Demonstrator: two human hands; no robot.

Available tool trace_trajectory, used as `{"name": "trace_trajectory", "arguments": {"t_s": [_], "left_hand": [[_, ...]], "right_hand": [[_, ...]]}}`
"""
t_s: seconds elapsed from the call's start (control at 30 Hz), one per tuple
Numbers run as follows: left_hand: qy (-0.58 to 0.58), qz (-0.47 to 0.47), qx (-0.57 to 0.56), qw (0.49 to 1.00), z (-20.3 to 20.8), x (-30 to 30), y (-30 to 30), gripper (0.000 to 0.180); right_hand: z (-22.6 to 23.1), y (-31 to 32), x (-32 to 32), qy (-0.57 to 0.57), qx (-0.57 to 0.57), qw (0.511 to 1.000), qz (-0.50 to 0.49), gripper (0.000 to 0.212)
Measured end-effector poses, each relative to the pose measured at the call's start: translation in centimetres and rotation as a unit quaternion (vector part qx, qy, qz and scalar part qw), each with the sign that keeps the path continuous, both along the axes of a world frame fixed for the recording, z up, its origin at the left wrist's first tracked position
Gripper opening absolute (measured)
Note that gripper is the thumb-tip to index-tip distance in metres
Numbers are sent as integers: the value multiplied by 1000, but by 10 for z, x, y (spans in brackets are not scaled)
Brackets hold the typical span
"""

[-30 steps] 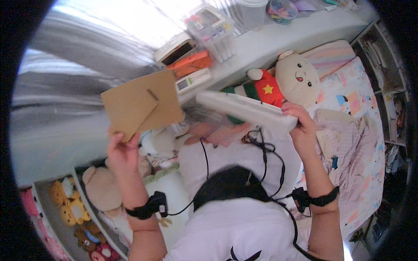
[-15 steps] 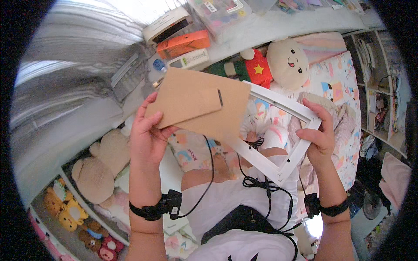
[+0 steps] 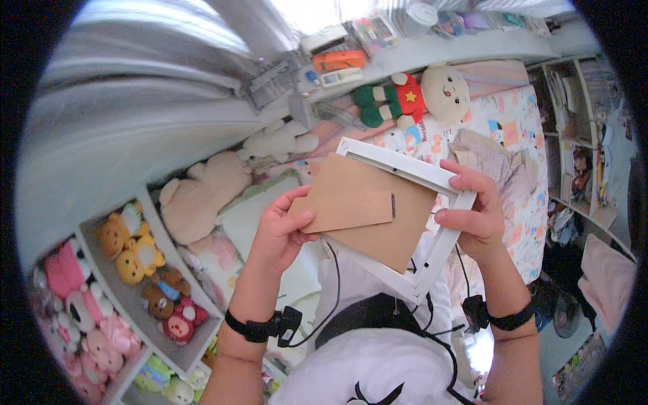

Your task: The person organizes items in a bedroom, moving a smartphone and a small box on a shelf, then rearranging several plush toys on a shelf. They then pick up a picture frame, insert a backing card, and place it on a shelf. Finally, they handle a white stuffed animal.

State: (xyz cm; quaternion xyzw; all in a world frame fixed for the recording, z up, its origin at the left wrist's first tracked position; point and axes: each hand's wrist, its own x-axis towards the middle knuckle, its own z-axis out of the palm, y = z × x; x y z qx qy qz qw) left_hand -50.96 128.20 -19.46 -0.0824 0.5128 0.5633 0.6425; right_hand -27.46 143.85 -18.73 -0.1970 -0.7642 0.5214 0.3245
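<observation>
A brown backing board (image 3: 378, 236) with a flap-like stand lies over the opening of a white picture frame (image 3: 442, 260), slightly turned against it. A gap shows between board and frame along the upper right. My left hand (image 3: 280, 226) pinches the stand flap and left edge of the board between thumb and fingers. Closed round the right corner of the frame is my right hand (image 3: 476, 212), thumb on the near face. Whether the board sits inside the frame's recess or only rests on it, I cannot tell.
A bed with a patterned sheet (image 3: 516, 155) holds a plush doll (image 3: 412, 98) and a crumpled cloth (image 3: 482, 158). Bins of plush toys (image 3: 138, 246) stand at left, shelves (image 3: 570, 135) at right. Boxes, one orange (image 3: 339, 61), line the far ledge. Black cables hang from wrist straps.
The board has moved right and down from beside the frame to over its opening. Both hands have come closer together, and the view has shifted.
</observation>
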Motion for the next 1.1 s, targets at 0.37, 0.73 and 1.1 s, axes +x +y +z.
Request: {"name": "trace_trajectory", "arguments": {"t_s": [0.37, 0.73, 1.1], "left_hand": [[77, 161, 47, 983, 132, 24, -123, 38], [149, 276, 28, 949, 192, 150, -204, 33], [521, 294, -214, 772, 184, 224, -369, 33]], "right_hand": [[113, -44, -19, 90, 88, 985, 114, 28], [148, -106, -13, 152, 63, 943, 290, 24], [160, -255, -27, 29, -224, 898, 378, 30]]}}
